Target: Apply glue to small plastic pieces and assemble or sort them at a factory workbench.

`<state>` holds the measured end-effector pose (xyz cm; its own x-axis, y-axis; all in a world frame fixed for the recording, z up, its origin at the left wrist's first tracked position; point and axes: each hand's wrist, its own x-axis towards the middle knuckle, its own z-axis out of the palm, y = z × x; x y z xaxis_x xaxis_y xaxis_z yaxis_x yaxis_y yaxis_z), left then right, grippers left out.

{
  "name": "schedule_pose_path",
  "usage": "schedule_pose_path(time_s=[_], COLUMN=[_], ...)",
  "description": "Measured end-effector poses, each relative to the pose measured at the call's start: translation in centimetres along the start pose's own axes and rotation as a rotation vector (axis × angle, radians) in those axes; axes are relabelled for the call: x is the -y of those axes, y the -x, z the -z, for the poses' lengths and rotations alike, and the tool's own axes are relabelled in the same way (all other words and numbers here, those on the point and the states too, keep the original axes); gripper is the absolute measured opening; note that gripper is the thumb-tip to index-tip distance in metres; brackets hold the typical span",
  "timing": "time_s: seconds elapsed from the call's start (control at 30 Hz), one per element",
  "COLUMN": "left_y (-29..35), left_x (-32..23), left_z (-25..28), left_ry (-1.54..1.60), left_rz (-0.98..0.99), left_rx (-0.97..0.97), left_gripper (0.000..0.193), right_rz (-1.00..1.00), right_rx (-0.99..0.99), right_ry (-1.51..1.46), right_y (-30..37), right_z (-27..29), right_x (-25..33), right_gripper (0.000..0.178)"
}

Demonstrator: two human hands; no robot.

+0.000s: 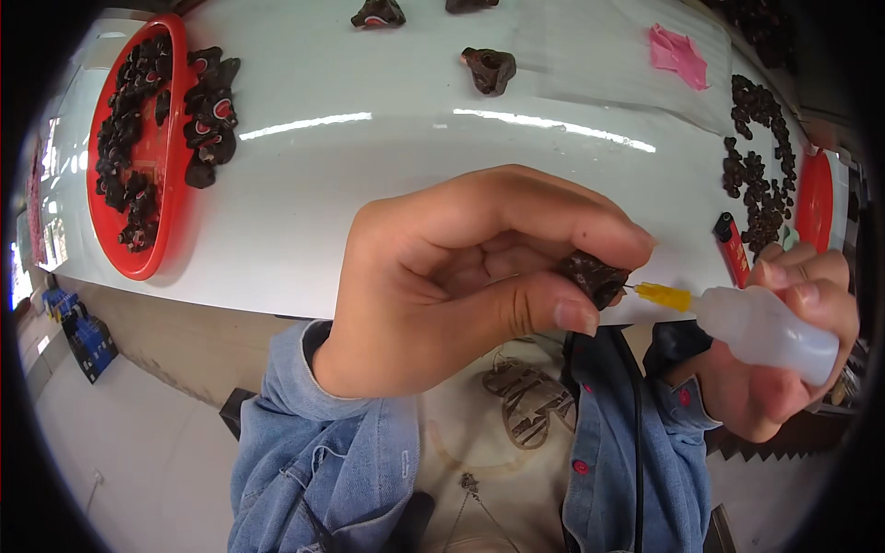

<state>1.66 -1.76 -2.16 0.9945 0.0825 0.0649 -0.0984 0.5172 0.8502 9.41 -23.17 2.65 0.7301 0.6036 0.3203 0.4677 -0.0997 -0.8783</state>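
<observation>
My left hand (410, 286) is closed over the table's near edge, pinching a small dark brown, glossy lump-shaped piece (595, 276) between thumb and fingertips. In my right hand (761, 392) is a translucent white squeeze bottle (772, 336), tilted on its side with its nozzle toward the left. A yellow dispensing tip (666, 296) with a thin needle sits on the bottle. The needle's end reaches the right side of the dark piece; whether it touches or enters it, I cannot tell.
A red oval tray (175, 198) of dark pieces stands at the left, with more pieces (210, 115) beside it. One dark piece (489, 71) lies far ahead. Rightward are a pink scrap (679, 55), a red-and-black lighter (731, 249), many small dark bits (761, 184) and another red container (814, 203).
</observation>
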Motion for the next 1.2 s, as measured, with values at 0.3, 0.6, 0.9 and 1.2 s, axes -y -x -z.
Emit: schedule_pose_path(time_s=[0.3, 0.6, 0.9, 1.2], left_y=[0.0, -0.1, 0.3, 0.0], left_x=[-0.5, -0.1, -0.3, -0.2], left_z=[-0.3, -0.6, -0.2, -0.6], left_ry=[0.101, -0.040, -0.128, -0.153], left_rz=[0.094, 0.084, 0.109, 0.124], left_rx=[-0.052, 0.001, -0.069, -0.066], left_gripper=[0.025, 0.031, 0.036, 0.036], right_rz=[0.111, -0.134, -0.138, -0.481], right_rx=[-0.071, -0.190, -0.146, -0.305], right_ry=[-0.054, 0.068, 0.367, 0.825], right_y=[0.5, 0.0, 0.2, 2.4], right_z=[0.3, -1.7, 0.5, 6.5], right_x=[0.1, -1.7, -2.9, -2.6], right_gripper=[0.050, 0.038, 0.030, 0.027])
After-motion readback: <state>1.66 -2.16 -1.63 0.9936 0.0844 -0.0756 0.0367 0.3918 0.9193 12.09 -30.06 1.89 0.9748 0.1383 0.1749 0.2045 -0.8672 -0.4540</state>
